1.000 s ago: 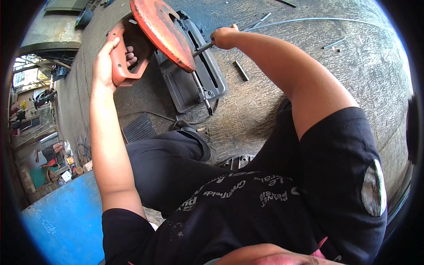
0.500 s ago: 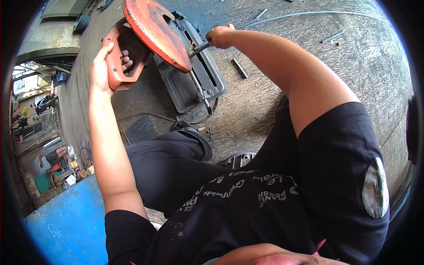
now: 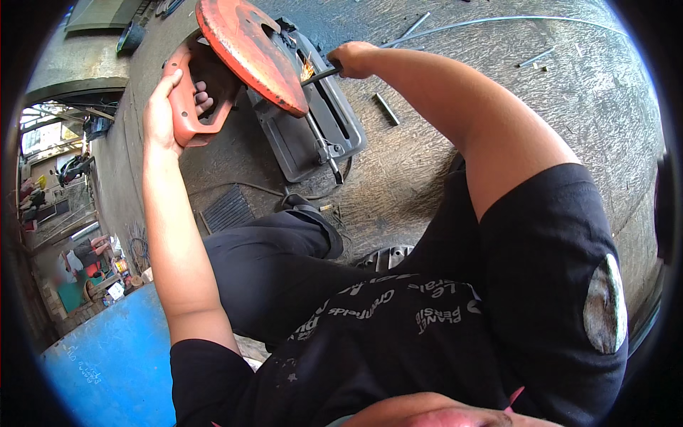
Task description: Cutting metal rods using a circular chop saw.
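Observation:
An orange cut-off saw [image 3: 249, 53] with a round blade guard stands on its dark metal base [image 3: 292, 164]. My left hand [image 3: 163, 110] is wrapped round the saw's orange loop handle [image 3: 186, 107], fingers passing through the opening. In my right hand [image 3: 352, 60] is a thin metal rod [image 3: 321, 75], gripped near the saw. One end of it runs under the guard's edge, where small orange sparks [image 3: 306, 70] fly up. On the other side of the hand a long grey length stretches away over the floor to the right. The cutting point itself is hidden by the guard.
A short cut piece of rod [image 3: 386, 110] lies on the floor right of the base, with more offcuts [image 3: 535, 58] farther off. A dark cable [image 3: 249, 186] curls near my foot. At the lower left is a blue panel [image 3: 114, 356]; clutter fills the far left.
The sparks at the guard's edge have grown brighter and larger. My right hand and the rod have shifted very slightly left. The left hand on the handle has barely moved.

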The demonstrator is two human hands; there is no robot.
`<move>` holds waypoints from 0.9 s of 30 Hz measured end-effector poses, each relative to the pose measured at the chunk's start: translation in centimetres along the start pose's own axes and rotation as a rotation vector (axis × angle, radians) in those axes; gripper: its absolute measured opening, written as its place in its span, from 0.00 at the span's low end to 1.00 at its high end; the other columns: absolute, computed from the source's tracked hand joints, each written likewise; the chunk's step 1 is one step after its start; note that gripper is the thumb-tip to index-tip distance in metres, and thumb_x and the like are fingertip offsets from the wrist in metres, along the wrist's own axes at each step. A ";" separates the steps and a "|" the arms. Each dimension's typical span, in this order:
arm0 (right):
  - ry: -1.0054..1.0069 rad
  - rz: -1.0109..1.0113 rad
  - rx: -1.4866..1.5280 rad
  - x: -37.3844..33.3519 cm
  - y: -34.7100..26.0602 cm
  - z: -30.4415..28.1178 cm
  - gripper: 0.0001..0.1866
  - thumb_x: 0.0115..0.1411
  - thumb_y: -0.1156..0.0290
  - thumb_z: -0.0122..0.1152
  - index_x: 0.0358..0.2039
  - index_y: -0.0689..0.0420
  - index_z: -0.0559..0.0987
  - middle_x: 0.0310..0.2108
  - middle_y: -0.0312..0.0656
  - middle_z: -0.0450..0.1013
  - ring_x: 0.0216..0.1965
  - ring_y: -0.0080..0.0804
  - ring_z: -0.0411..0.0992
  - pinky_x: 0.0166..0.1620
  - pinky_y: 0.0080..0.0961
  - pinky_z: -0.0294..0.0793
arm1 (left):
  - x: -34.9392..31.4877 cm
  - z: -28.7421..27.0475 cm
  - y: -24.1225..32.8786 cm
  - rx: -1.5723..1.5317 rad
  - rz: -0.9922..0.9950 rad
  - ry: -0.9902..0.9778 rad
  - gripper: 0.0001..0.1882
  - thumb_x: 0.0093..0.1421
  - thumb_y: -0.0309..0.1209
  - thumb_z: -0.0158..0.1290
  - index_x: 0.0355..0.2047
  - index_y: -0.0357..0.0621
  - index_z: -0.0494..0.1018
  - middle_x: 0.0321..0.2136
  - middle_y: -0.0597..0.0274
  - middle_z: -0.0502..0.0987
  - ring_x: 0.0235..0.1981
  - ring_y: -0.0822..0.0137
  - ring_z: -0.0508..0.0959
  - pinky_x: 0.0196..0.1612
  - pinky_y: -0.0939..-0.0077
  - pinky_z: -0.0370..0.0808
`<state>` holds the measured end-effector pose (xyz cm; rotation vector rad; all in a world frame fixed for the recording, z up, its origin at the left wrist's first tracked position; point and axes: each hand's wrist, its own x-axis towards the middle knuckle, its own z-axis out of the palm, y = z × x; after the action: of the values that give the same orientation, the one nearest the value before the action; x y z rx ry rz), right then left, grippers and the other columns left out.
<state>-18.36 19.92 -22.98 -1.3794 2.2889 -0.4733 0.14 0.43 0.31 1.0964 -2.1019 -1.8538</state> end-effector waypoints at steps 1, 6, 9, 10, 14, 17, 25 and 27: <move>0.000 0.001 -0.001 0.0 0.1 0.1 0.15 0.49 0.67 0.60 0.39 0.51 0.74 0.36 0.43 0.75 0.42 0.44 0.72 0.44 0.37 0.70 | 0.0 0.0 0.0 -0.008 -0.003 -0.004 0.28 0.58 0.41 0.48 0.52 0.33 0.60 0.35 0.52 0.71 0.32 0.65 0.74 0.38 0.70 0.76; -0.032 0.014 0.002 -0.2 -0.5 -0.2 0.17 0.47 0.71 0.61 0.41 0.51 0.74 0.35 0.43 0.75 0.41 0.43 0.73 0.44 0.37 0.70 | -0.2 0.1 -0.1 -0.005 0.026 0.010 0.28 0.58 0.42 0.49 0.50 0.32 0.62 0.33 0.55 0.71 0.31 0.65 0.75 0.37 0.73 0.76; -0.004 -0.013 0.003 -0.3 0.0 0.0 0.17 0.47 0.72 0.60 0.41 0.51 0.74 0.35 0.42 0.75 0.41 0.43 0.73 0.43 0.37 0.70 | -0.3 0.4 0.0 -0.001 0.027 0.013 0.28 0.58 0.42 0.49 0.51 0.32 0.61 0.33 0.55 0.71 0.31 0.64 0.75 0.37 0.72 0.76; -0.005 -0.013 0.002 -0.2 0.0 0.0 0.17 0.47 0.72 0.60 0.41 0.51 0.74 0.35 0.42 0.75 0.41 0.43 0.73 0.43 0.37 0.70 | -0.4 0.5 0.0 0.001 0.031 0.016 0.28 0.58 0.42 0.49 0.51 0.33 0.60 0.34 0.55 0.71 0.31 0.64 0.75 0.37 0.72 0.76; -0.027 0.009 0.026 -0.1 0.1 0.2 0.15 0.49 0.70 0.59 0.40 0.52 0.74 0.35 0.42 0.75 0.41 0.43 0.73 0.43 0.37 0.70 | -0.2 0.3 0.0 -0.004 0.032 0.007 0.29 0.57 0.42 0.49 0.52 0.33 0.60 0.34 0.55 0.71 0.31 0.64 0.75 0.38 0.71 0.76; -0.016 0.020 0.023 0.2 0.4 0.3 0.13 0.50 0.67 0.57 0.38 0.50 0.75 0.37 0.42 0.75 0.42 0.43 0.72 0.43 0.38 0.71 | -0.2 0.4 0.0 0.007 0.037 0.011 0.28 0.57 0.42 0.49 0.51 0.33 0.60 0.34 0.55 0.71 0.31 0.64 0.75 0.37 0.72 0.76; -0.019 0.003 0.058 0.9 0.4 0.9 0.12 0.52 0.65 0.59 0.36 0.55 0.75 0.33 0.47 0.74 0.41 0.46 0.72 0.42 0.38 0.70 | -0.7 0.4 0.1 -0.010 0.021 0.044 0.25 0.57 0.42 0.50 0.45 0.31 0.64 0.32 0.55 0.72 0.29 0.65 0.76 0.36 0.72 0.76; -0.090 -0.013 -0.073 1.3 1.2 1.6 0.11 0.55 0.64 0.55 0.36 0.57 0.75 0.30 0.47 0.74 0.34 0.43 0.74 0.40 0.39 0.72 | -0.4 0.5 0.1 -0.007 0.026 0.026 0.25 0.57 0.42 0.50 0.45 0.31 0.64 0.32 0.55 0.72 0.29 0.65 0.76 0.36 0.72 0.76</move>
<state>-18.93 19.19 -25.15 -1.4217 2.2457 -0.3271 0.16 1.06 0.41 1.0809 -2.0833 -1.8241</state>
